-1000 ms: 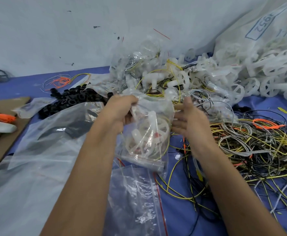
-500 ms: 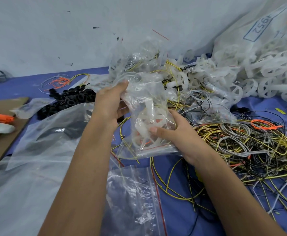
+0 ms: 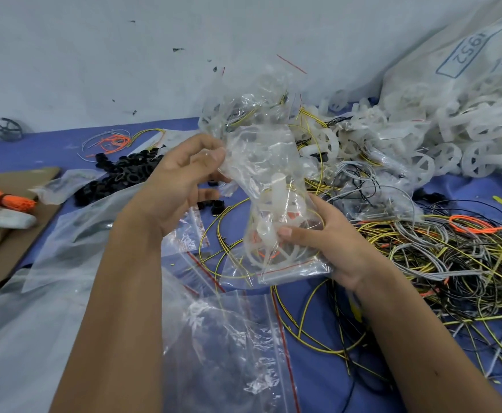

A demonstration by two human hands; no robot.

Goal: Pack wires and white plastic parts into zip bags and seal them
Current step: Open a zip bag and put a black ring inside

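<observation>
Above the blue desk [image 3: 318,383], the left hand [image 3: 181,186] pinched the zip bag [image 3: 273,210] at its far end while the right hand [image 3: 330,245] gripped its red-striped near end.

The white sack [image 3: 464,64] runs off the right edge, its print partly cut. The orange bundle [image 3: 4,198] leaves the left edge (blurred too). The zip bag [image 3: 273,186] veils its contents; wire count unreadable.

Clear zip bag [image 3: 276,204] with red seal stripe, holding white plastic parts [image 3: 270,234] and orange wire. Blue table cover [image 3: 318,383]. Right: tangle of yellow-and-black striped, grey, black and orange wires [image 3: 452,257]. Far left: black rings [image 3: 124,174]; orange bundle [image 3: 2,198]; brown board [image 3: 14,186], possibly cardboard.
</observation>
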